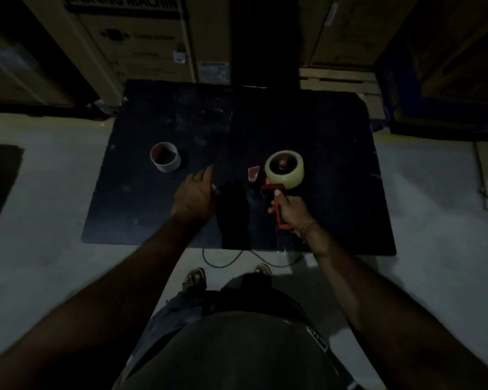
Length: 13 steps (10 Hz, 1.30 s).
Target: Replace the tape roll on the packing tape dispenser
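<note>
1. Behind the table, at the top of the dim view, stand tall cardboard boxes (130, 38) with printed lettering, and a wooden pallet (338, 78) shows to the right of them.
2. Pale floor (40, 192) surrounds the table on both sides, and a thin cable (223, 263) loops on it just below the near edge.
3. A dark, scuffed table (181, 116) fills the middle of the view and carries all the task's things.
4. The person's two bare forearms reach up from the bottom corners; sandalled feet show on the floor between them.
5. The left hand (195, 194) hovers or rests palm down over the table left of centre, fingers loosely spread and holding nothing; I cannot tell whether it touches the surface.
6. The right hand (292, 208), with a bracelet at the wrist, is closed around the red handle of the packing tape dispenser (273, 192), thumb pointing up toward the roll.
7. A full tape roll (285, 170), pale yellowish and clear, sits on the dispenser's spindle right of centre, its open face turned up, with the red hub visible in its middle.
8. An empty cardboard core (165, 156) stands on its end well to the left, apart from both hands.
9. A small reddish flap of the dispenser (253, 173) shows just left of the roll.
</note>
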Each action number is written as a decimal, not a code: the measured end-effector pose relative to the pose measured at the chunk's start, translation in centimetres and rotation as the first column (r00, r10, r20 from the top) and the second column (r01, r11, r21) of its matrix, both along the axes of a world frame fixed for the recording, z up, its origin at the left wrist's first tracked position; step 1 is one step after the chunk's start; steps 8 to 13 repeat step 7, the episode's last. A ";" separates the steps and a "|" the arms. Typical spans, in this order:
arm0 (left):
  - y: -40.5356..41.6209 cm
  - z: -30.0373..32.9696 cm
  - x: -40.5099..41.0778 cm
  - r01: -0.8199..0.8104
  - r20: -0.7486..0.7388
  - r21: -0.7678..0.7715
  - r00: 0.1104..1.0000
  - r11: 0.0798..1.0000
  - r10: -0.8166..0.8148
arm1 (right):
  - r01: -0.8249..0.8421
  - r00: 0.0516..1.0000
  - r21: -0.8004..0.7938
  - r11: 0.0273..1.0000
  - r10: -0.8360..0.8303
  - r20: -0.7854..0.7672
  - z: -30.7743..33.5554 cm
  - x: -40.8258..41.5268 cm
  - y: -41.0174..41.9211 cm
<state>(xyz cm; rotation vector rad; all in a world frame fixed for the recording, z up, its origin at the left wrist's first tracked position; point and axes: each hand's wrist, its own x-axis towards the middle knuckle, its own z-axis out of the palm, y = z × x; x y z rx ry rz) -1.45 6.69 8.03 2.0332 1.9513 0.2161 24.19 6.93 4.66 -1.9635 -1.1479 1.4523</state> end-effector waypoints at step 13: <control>2.6 -0.5 -2.0 0.034 -0.078 -0.059 0.996 0.998 -0.039 | -0.231 0.926 -0.308 0.923 0.305 0.221 -1.9 -2.9 5.2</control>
